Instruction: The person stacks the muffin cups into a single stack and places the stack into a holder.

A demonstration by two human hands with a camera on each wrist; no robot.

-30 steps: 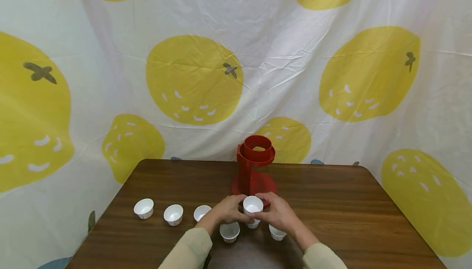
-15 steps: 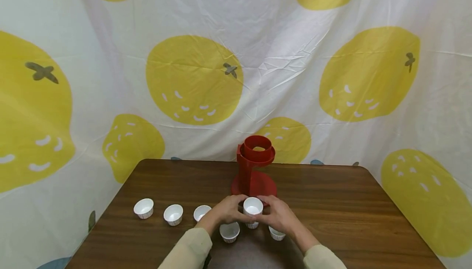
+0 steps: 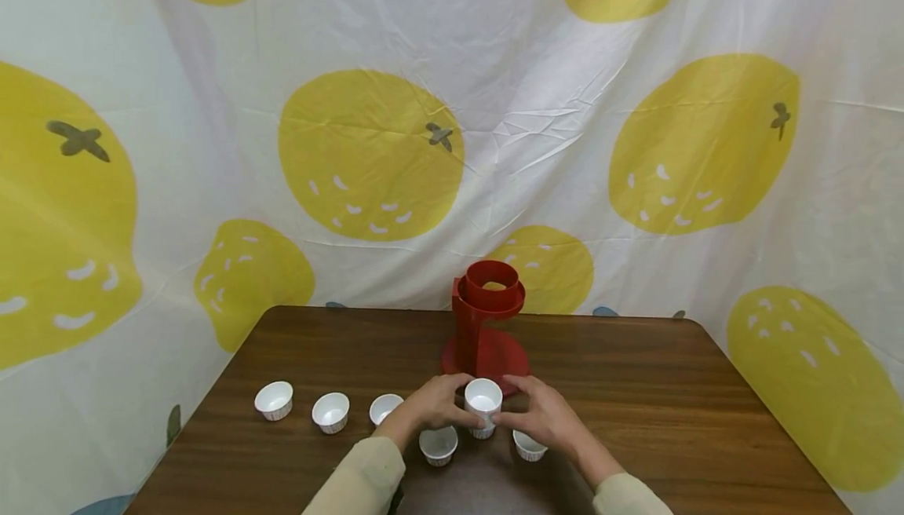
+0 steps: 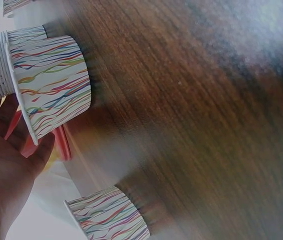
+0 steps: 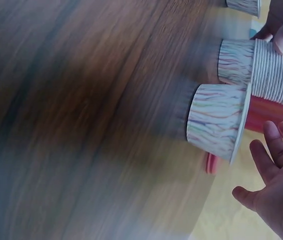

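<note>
A stack of white paper baking cups (image 3: 483, 399) stands in front of the red stand, its ribbed rims nested closely in the right wrist view. My left hand (image 3: 439, 403) grips the stack, fingers behind and thumb in front. My right hand (image 3: 542, 417) is on the other side with fingers spread; its thumb tip is close to the stack, and contact is unclear. Single cups stand near: one cup (image 4: 54, 85) with coloured wavy lines before my left hand, and another cup (image 5: 219, 120) by my right hand.
Further left on the brown wooden table (image 3: 636, 389) are a cup (image 3: 274, 400), a second cup (image 3: 331, 412) and a third cup (image 3: 385, 407) partly behind my left arm. The red stand (image 3: 487, 326) with a ring top is behind the stack. A lemon-print cloth (image 3: 530, 146) hangs behind.
The upper cup has gone down onto the stack. My right hand's fingers have spread and drawn away to the right, while my left hand stays at the stack.
</note>
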